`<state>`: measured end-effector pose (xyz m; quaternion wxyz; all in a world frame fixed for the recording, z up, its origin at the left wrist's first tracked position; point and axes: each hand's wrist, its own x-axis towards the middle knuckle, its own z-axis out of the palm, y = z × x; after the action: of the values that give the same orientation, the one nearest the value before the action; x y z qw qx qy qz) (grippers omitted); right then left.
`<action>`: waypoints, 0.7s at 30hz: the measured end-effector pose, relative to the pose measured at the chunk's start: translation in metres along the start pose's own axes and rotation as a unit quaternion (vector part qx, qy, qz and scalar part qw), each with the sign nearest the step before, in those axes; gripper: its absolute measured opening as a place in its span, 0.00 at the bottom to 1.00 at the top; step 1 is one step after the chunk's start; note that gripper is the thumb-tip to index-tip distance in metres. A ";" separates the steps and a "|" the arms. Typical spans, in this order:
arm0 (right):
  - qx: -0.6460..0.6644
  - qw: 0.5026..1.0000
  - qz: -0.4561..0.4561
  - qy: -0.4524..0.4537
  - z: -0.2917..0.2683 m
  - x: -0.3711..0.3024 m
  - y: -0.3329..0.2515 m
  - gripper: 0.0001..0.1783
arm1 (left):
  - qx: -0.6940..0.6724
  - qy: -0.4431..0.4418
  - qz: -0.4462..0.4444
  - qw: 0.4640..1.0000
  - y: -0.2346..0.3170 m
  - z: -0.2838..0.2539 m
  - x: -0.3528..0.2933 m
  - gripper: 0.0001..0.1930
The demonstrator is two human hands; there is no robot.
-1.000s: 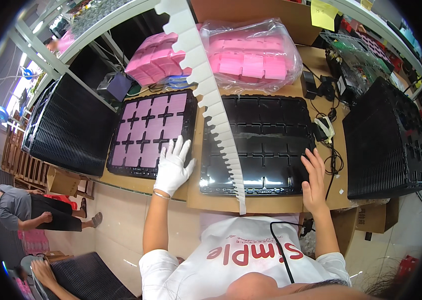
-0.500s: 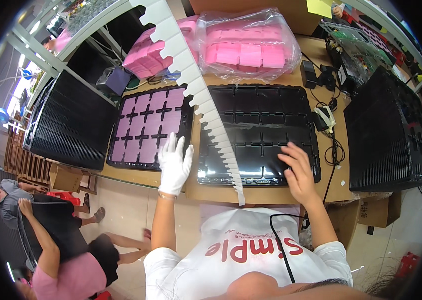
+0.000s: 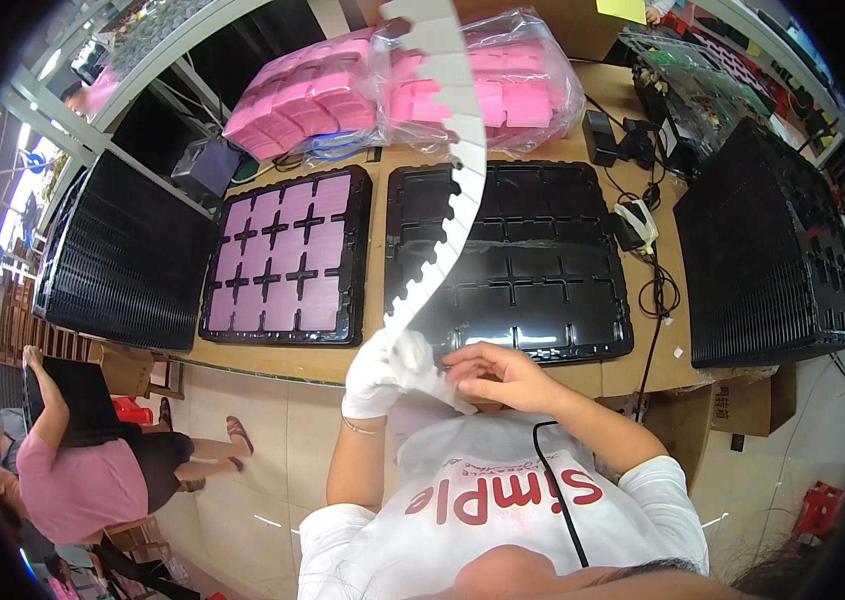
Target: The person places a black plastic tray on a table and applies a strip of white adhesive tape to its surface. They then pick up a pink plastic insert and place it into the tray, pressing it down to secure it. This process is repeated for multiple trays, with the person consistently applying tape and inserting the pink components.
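Observation:
A long white strip point(image 3: 463, 190), notched along one edge, rises in a curve from near my body over the table. My left hand point(image 3: 383, 378), in a white glove, is closed around its lower part. My bare right hand point(image 3: 508, 378) is just right of the glove, its fingers loosely bent and slightly apart beside the strip's near end. Whether its fingertips touch the strip is hard to tell. Beyond my hands lies a black divided tray point(image 3: 503, 260) with a glossy surface, partly covered by the strip. To its left is a black tray with pink cells point(image 3: 283, 250).
Tall stacks of black trays stand at the left point(image 3: 133, 260) and right point(image 3: 763, 240). At the back are pink foam pieces point(image 3: 303, 95) and a clear bag point(image 3: 543, 90) of similar pieces. Black cables point(image 3: 655, 290) run right of the trays. A person in pink point(image 3: 93, 480) is at the left.
My left hand has closed on the strip, and my right hand has moved left to join it. The strip has shifted and now bends. The person in pink has moved.

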<state>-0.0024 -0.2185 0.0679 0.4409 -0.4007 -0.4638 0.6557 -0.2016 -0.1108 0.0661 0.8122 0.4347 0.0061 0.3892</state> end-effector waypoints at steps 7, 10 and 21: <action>0.063 0.992 -0.018 0.105 0.005 0.021 -0.002 0.07 | -0.114 0.189 -0.102 0.970 0.021 0.021 0.017 0.48; -0.177 0.966 -0.097 0.165 -0.001 0.024 -0.007 0.07 | 0.296 0.224 -0.257 0.892 0.014 0.017 0.007 0.26; -0.345 0.863 -0.267 0.253 0.004 0.032 -0.002 0.08 | 0.294 0.327 -0.169 0.882 0.006 0.028 0.017 0.13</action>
<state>-0.0148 -0.1893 0.0670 0.5351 -0.5398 -0.6224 0.1870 -0.1837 -0.1178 0.0932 0.6526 0.4940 0.4583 0.3464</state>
